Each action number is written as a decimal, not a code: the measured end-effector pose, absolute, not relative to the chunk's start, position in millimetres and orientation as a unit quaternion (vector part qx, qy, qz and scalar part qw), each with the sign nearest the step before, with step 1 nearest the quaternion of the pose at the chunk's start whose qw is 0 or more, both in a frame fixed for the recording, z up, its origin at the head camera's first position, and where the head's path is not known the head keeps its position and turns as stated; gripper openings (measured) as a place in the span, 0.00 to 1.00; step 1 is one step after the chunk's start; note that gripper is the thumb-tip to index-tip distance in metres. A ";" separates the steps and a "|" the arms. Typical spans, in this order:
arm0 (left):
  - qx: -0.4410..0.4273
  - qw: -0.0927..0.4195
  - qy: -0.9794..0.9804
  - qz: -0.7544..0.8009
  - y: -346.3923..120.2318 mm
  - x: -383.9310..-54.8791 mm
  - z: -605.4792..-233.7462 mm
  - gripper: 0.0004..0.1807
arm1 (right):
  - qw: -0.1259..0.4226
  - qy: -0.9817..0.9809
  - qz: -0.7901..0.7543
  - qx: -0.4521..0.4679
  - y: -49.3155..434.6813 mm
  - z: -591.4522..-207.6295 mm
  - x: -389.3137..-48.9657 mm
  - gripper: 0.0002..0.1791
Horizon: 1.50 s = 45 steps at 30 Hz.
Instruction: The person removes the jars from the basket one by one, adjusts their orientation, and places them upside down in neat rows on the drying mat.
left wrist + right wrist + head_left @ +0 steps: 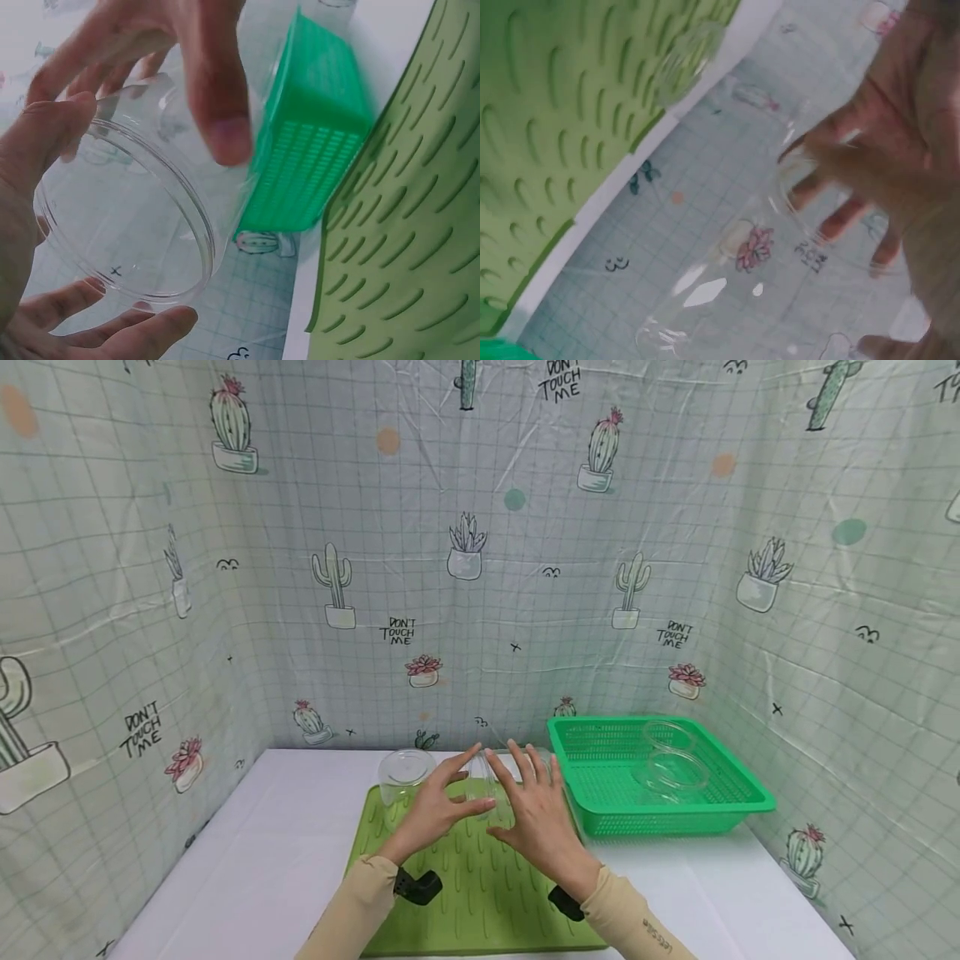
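Between my two hands is a clear round jar point(480, 777), tipped on its side above the green mat point(480, 893). Its double-ridged rim faces my left hand point(431, 810), whose thumb and fingers grip around that rim in the left wrist view. My right hand point(540, 818) holds the body, its thumb on one side and its fingers spread over the other. Through the transparent wall of the jar point(712, 300), the right fingers show in the right wrist view. Another clear jar point(405, 768) stands at the mat's back left corner.
A green plastic basket point(675, 822) stands to the right of the mat, with clear round containers point(675, 772) inside. White tabletop point(247, 860) surrounds the mat. A cactus-print curtain point(465, 610) closes in the back and both sides.
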<state>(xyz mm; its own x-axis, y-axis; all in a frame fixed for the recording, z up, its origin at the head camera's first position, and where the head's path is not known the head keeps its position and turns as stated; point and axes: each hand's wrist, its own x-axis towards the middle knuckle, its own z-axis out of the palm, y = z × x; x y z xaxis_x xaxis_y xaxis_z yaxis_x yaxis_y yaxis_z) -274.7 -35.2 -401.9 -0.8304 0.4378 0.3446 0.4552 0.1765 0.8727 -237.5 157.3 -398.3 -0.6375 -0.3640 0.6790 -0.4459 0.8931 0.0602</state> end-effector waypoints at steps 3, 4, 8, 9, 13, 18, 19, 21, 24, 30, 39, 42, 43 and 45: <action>-0.287 0.009 -0.772 -0.568 -39.4 -275.3 -401.0 0.44 | 0.326 -0.904 0.135 0.241 161.1 -391.3 -236.7 0.67; -0.286 0.008 -0.771 -0.569 -41.1 -275.3 -400.7 0.44 | 0.308 -0.904 0.171 0.242 163.7 -387.8 -236.9 0.66; -0.283 0.001 -0.773 -0.568 -47.9 -275.8 -400.2 0.43 | 0.231 -0.881 0.344 0.227 181.4 -373.3 -244.3 0.60; -0.282 0.002 -0.773 -0.568 -49.7 -275.6 -399.8 0.42 | 0.213 -0.872 0.384 0.217 187.3 -370.4 -247.5 0.59; -0.271 0.003 -0.775 -0.570 -55.4 -275.6 -398.3 0.41 | 0.129 -0.834 0.513 0.160 211.7 -364.4 -262.3 0.49; -0.260 -0.003 -0.783 -0.565 -57.7 -275.7 -396.0 0.41 | -0.028 -0.754 0.649 0.099 231.1 -371.3 -273.7 0.41; -0.260 -0.005 -0.785 -0.563 -57.5 -275.8 -395.3 0.41 | -0.056 -0.732 0.672 0.093 233.0 -373.4 -274.4 0.40; -0.265 -0.009 -0.784 -0.561 -56.7 -275.8 -393.9 0.42 | -0.103 -0.700 0.701 0.088 235.3 -377.9 -274.3 0.39; -0.273 -0.015 -0.782 -0.561 -55.3 -275.9 -391.9 0.42 | -0.152 -0.664 0.726 0.095 235.3 -383.2 -273.2 0.38; -0.281 -0.016 -0.781 -0.558 -53.5 -276.3 -392.0 0.42 | -0.213 -0.641 0.728 0.115 228.2 -388.4 -275.4 0.42; -0.267 -0.016 -0.779 -0.568 -51.8 -268.0 -384.2 0.42 | -0.215 -0.630 0.738 0.114 227.0 -392.6 -276.1 0.46; -0.270 -0.019 -0.774 -0.573 -50.5 -276.8 -395.2 0.43 | -0.205 -0.634 0.738 0.106 226.5 -392.8 -276.7 0.46; -0.275 -0.023 -0.772 -0.573 -50.6 -277.4 -396.2 0.43 | -0.201 -0.634 0.739 0.103 226.4 -392.7 -276.9 0.46; -0.286 -0.027 -0.773 -0.566 -51.1 -276.6 -396.6 0.44 | -0.193 -0.634 0.743 0.097 226.2 -392.3 -277.4 0.45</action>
